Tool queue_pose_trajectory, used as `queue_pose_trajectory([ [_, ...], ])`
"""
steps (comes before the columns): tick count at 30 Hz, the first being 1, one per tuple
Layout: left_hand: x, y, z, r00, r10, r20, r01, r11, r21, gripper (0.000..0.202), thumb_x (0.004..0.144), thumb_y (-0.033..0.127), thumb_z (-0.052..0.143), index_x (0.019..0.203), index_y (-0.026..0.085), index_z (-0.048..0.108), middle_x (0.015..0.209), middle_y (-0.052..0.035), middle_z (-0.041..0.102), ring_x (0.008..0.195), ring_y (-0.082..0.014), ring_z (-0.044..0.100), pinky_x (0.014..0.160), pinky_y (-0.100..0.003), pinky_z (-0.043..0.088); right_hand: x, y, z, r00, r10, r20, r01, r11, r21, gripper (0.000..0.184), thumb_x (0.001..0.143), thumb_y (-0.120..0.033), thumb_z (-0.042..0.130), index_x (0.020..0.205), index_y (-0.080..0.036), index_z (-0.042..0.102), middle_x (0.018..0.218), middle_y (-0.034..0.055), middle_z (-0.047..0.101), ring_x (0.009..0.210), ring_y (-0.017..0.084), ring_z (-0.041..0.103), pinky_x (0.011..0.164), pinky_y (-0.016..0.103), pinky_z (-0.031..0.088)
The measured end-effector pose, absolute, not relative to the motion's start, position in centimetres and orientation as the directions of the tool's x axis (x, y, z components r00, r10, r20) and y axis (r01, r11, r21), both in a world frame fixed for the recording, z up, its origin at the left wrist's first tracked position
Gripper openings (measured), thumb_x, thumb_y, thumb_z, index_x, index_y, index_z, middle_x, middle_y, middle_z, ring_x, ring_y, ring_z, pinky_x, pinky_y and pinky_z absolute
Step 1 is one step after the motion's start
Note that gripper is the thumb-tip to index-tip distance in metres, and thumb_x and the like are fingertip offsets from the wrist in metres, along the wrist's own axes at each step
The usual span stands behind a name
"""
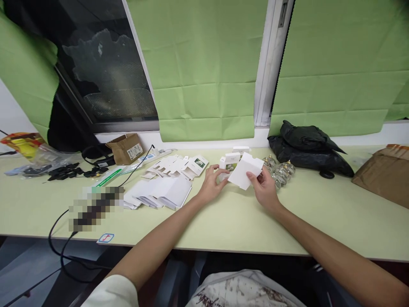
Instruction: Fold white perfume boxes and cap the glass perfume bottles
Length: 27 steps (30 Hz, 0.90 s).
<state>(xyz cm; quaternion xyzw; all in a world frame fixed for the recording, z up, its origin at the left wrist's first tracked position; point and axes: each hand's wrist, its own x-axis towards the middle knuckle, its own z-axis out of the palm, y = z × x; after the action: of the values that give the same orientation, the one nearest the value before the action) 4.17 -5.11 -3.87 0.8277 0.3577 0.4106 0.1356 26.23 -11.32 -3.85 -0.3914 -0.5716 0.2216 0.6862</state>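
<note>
A flat white carton (245,171), plain on the side facing me and with a small notch along its top edge, is held tilted above the table. My right hand (266,187) grips it at the right edge, thumb on the front. On its left edge, the thumb and forefinger of my left hand (212,183) close in a pinch. Just behind stand small white boxes (231,158) with a green picture, partly hidden by the carton and my fingers. Clear round glass-like ornaments (283,172) with gold-coloured tops lie beyond my right hand.
Flattened white cartons (174,166) and folded white sheets (159,192) lie to the left. Further left are a brown box (126,149), black parts (65,171) and a cable (54,230). A black bag (306,149) and a brown package (383,175) sit at right.
</note>
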Motion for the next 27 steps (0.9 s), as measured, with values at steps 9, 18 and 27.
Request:
queue_pose_trajectory([
  [9, 2.8, -4.5, -3.5, 0.213, 0.589, 0.779, 0.605, -0.706, 0.369, 0.02, 0.101, 0.018, 0.051, 0.119, 0.023, 0.046, 0.128, -0.011, 0.058, 0.111, -0.025, 0.053, 0.093, -0.04, 0.047, 26.7, -12.0, -3.4, 0.327, 0.691, 0.644, 0.262, 0.589, -0.765, 0.04, 0.095, -0.046, 0.068, 0.126, -0.022, 0.06, 0.096, 0.0059, 0.069, 0.075, 0.019, 0.063, 0.063, 0.032, 0.056],
  [18, 2.5, -5.2, -2.5, 0.459, 0.548, 0.699, 0.662, -0.736, 0.141, 0.049, 0.099, 0.006, 0.044, 0.141, 0.03, 0.048, 0.133, -0.0098, 0.053, 0.11, -0.0232, 0.059, 0.081, -0.033, 0.053, 27.1, -12.0, -3.0, 0.411, 0.605, 0.682, 0.327, 0.601, -0.729, 0.03, 0.094, -0.043, 0.069, 0.114, -0.022, 0.062, 0.102, 0.0065, 0.07, 0.071, 0.018, 0.067, 0.067, 0.035, 0.06],
  [27, 2.9, -5.9, -2.5, 0.571, 0.468, 0.674, 0.458, -0.863, 0.212, 0.048, 0.101, 0.008, 0.044, 0.145, 0.028, 0.044, 0.142, -0.0101, 0.057, 0.129, -0.0253, 0.056, 0.105, -0.045, 0.051, 26.0, -12.2, -3.6, 0.208, 0.657, 0.725, 0.119, 0.718, -0.685, 0.018, 0.096, -0.038, 0.07, 0.104, -0.023, 0.064, 0.112, 0.0052, 0.067, 0.08, 0.018, 0.071, 0.073, 0.038, 0.064],
])
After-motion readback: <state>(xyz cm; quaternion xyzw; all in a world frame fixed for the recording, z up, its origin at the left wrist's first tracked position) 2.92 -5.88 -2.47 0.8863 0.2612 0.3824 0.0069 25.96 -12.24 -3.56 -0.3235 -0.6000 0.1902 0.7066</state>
